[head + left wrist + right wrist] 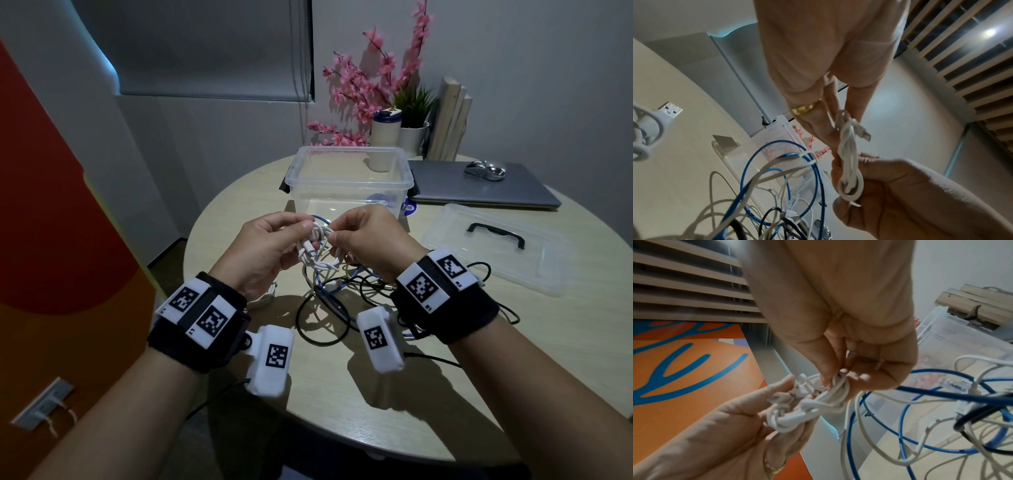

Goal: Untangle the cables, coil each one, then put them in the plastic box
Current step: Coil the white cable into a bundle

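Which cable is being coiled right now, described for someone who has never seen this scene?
On the round table, just in front of the clear box, both hands meet. Between them is a white cable wound into a small bundle, unlike the blue cable and black cable lying loose below.

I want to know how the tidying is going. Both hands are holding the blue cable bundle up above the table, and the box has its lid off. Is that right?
Not quite. The bundle both hands hold is white, not blue, as the left wrist view shows clearly. The blue cable is in the tangle below. The left hand and right hand do hold it above the table, and the box has its lid off.
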